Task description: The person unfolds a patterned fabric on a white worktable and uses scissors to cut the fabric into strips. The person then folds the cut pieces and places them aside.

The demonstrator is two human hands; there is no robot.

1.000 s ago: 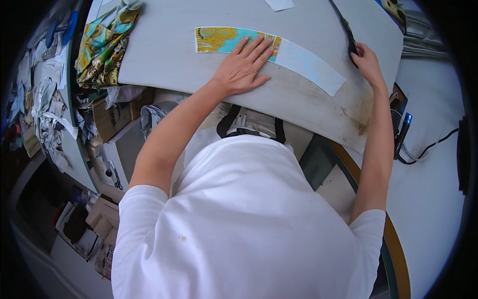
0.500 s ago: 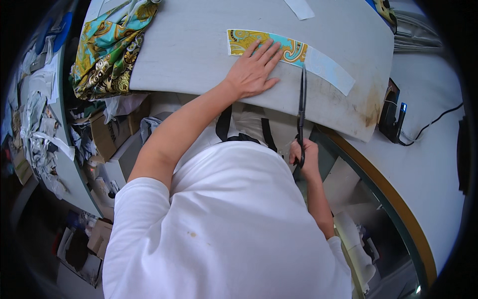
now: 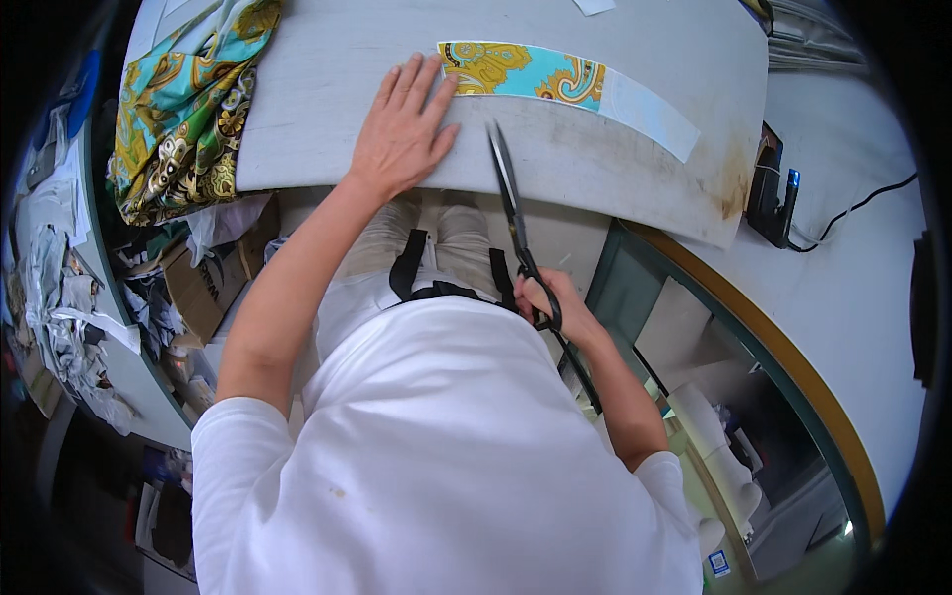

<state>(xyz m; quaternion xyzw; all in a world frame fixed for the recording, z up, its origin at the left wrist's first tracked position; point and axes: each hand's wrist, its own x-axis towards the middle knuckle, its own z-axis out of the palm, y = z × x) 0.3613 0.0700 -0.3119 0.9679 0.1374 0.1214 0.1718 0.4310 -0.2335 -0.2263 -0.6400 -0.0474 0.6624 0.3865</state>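
Left hand (image 3: 397,136) flat on grey table (image 3: 322,114) – fingers extended, slightly apart, gripping nothing; fingertips at left end of patterned strip (image 3: 521,71). Strip lies flat on table, gold and turquoise, gently curved, white section (image 3: 647,111) continuing from its right end. Right hand (image 3: 562,300) clamped on handles of black scissors (image 3: 510,198) – blades pointing away from body, above table's near edge, tips clear of strip. 1 heap of similarly patterned cloth (image 3: 183,119) at table's left.
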